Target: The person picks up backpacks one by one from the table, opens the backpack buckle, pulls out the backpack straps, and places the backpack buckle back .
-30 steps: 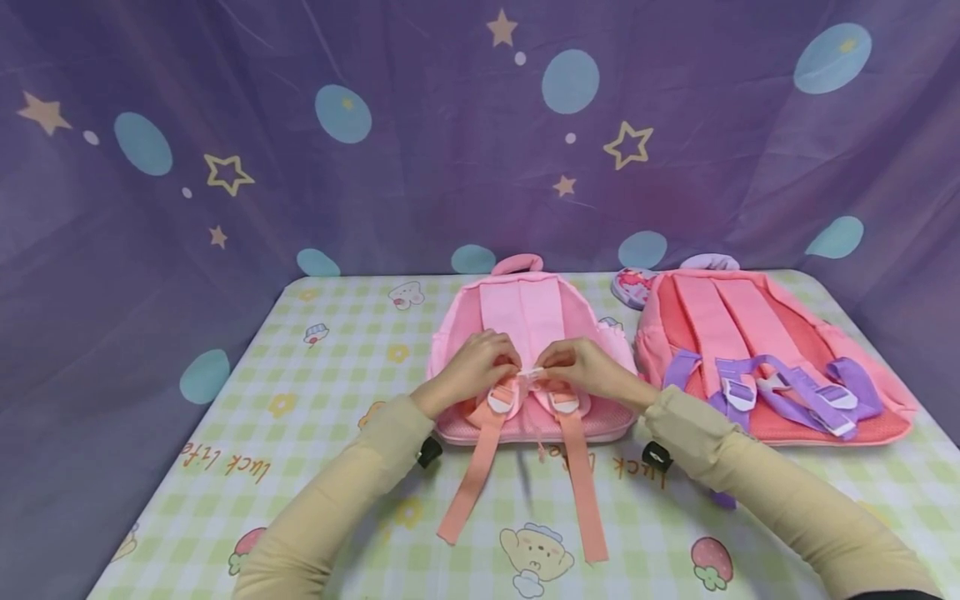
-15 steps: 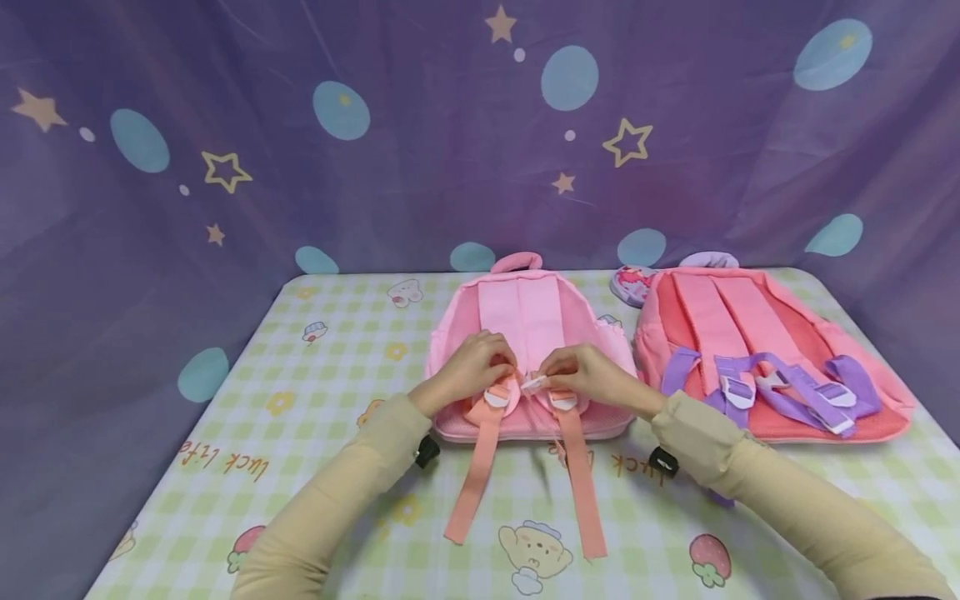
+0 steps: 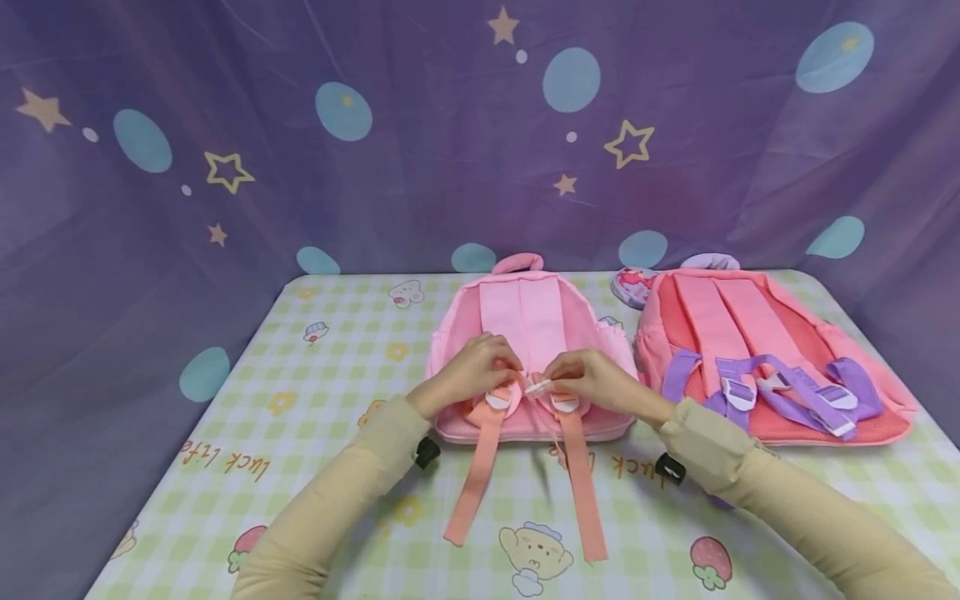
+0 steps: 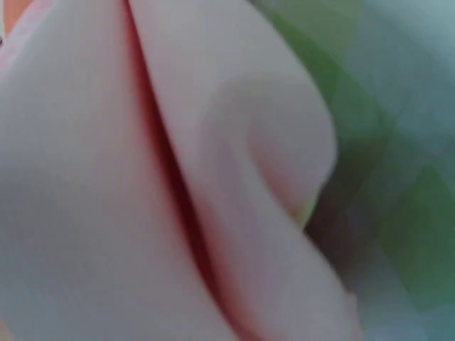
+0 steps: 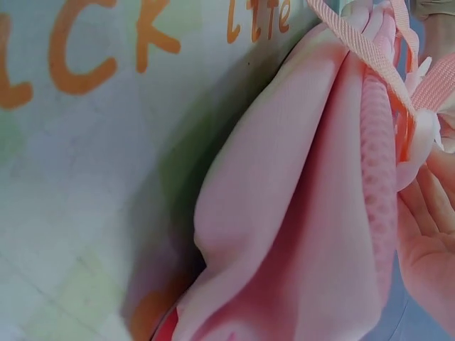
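A light pink backpack (image 3: 520,317) lies back side up, its two coral webbing straps (image 3: 474,492) trailing toward me. Above its lower part, the curled fingers of my right hand (image 3: 592,377) pinch a small white plastic buckle (image 3: 537,388). Just left of it, my left hand (image 3: 480,367) pinches a thin pink strap near the buckle; its fingertips partly hide the strap. White strap adjusters (image 3: 498,400) sit under both hands. In the right wrist view, the right hand (image 5: 430,241) shows beside the bag's folded pink side (image 5: 284,185). The left wrist view shows mostly blurred pink fabric (image 4: 178,142).
A second, coral-pink backpack (image 3: 795,333) with purple straps (image 3: 806,392) lies close on the right. A small round purple pouch (image 3: 632,287) sits behind it. The table wears a green checked cloth (image 3: 330,433); a purple curtain (image 3: 450,192) hangs behind.
Both hands were together at the white buckle a second ago. The right hand has since shifted slightly right and down, and the buckle has tilted with it; the left hand barely moved.
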`<state>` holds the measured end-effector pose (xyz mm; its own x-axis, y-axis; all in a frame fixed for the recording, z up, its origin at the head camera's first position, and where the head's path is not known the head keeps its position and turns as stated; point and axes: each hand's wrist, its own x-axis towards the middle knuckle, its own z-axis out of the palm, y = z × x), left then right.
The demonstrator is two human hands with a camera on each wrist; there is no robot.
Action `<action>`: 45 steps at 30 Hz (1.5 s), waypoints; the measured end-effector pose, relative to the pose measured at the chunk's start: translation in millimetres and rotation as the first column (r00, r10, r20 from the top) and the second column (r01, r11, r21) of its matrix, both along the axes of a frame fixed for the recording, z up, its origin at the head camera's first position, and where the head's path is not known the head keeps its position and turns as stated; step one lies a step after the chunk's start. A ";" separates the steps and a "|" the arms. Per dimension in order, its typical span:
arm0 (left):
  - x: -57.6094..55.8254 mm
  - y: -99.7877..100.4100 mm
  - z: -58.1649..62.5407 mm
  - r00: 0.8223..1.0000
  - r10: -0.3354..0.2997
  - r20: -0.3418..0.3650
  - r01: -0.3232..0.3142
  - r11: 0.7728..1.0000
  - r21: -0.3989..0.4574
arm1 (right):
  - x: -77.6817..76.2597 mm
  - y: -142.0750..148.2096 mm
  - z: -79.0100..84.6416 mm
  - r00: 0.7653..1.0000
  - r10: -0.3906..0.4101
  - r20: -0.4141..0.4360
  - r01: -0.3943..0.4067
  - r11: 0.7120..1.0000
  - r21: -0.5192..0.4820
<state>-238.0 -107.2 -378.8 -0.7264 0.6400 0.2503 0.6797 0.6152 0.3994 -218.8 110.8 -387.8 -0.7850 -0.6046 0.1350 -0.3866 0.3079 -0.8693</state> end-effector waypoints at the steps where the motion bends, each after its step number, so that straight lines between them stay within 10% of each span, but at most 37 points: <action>1: 0.5 -0.1 0.0 1.000 -0.013 0.007 0.013 1.000 0.008 | 0.5 0.2 0.0 1.000 -0.004 -0.007 0.004 1.000 -0.004; 9: 7.4 1.2 1.5 0.991 -0.129 0.029 0.127 0.991 0.052 | 2.0 1.0 0.2 0.999 -0.030 -0.035 0.029 0.999 -0.021; 22: 10.6 2.9 -1.0 0.988 -0.147 0.046 0.145 0.989 0.040 | 2.2 0.9 -0.1 0.999 -0.023 -0.032 0.022 0.999 -0.034; 45: 4.5 -1.5 -4.0 0.988 0.020 0.155 -0.048 0.982 0.182 | 8.3 0.2 1.7 0.999 0.027 -0.043 -0.028 0.999 -0.025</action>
